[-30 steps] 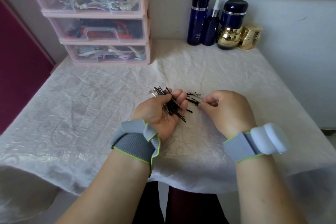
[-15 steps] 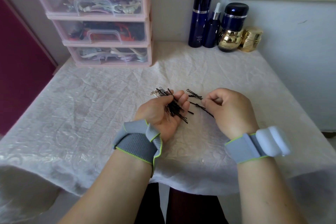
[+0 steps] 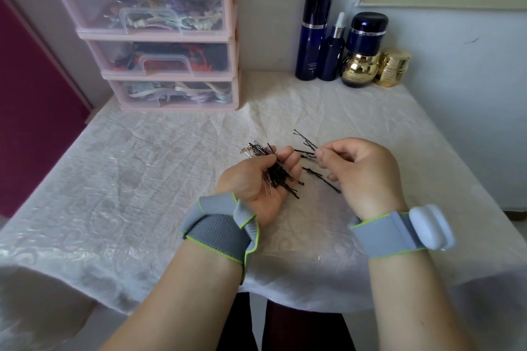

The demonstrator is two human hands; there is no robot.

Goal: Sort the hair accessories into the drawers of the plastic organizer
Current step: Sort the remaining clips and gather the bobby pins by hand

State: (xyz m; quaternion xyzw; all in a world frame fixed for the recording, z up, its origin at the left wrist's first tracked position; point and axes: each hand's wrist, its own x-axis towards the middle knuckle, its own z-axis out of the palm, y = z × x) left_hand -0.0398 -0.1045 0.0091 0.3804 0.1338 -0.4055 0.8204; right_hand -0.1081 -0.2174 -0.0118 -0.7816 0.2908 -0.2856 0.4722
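Hairpins (image 3: 281,172), black and too many to count, lie bunched in the cupped left hand (image 3: 258,179), whose fingers curl partly round them; the bunch's long axis runs from the far left, over the fingertips, toward the near right, ends sticking out past the palm. About four loose pins (image 3: 323,179) lie on the surface (image 3: 142,179) between the two hands, most pointing the same diagonal way, one slanting off behind the right hand. The right hand (image 3: 359,171) is nearly closed, thumb and forefinger pinched on the end of one loose pin. At the far left corner stands the plastic organizer (image 3: 232,37), four drawers in view, all pushed in and filled with accessories. Four cosmetic containers (image 3: 313,34) stand against the back wall: two tall dark blue bottles and two gold-bodied jars.
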